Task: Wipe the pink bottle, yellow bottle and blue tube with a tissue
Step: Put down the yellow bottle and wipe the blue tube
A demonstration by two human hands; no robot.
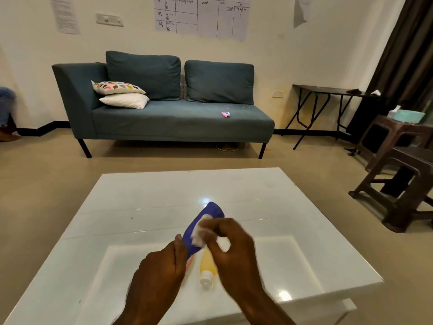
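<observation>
Above a white table (293, 195), the left hand (161, 266) grips the blue tube (199, 228) while the right hand (234, 245) pinches a tissue (199, 232) against it — yellow bottle (207, 266) lying below, near the front edge, bare tabletop beyond.

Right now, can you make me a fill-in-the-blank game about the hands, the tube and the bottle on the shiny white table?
1. The left hand holds up a soft plastic tube coloured ____.
2. The right hand rubs it with a crumpled white ____.
3. The plastic bottle lying on the glossy white table is coloured ____.

Missing words: blue; tissue; yellow
</observation>
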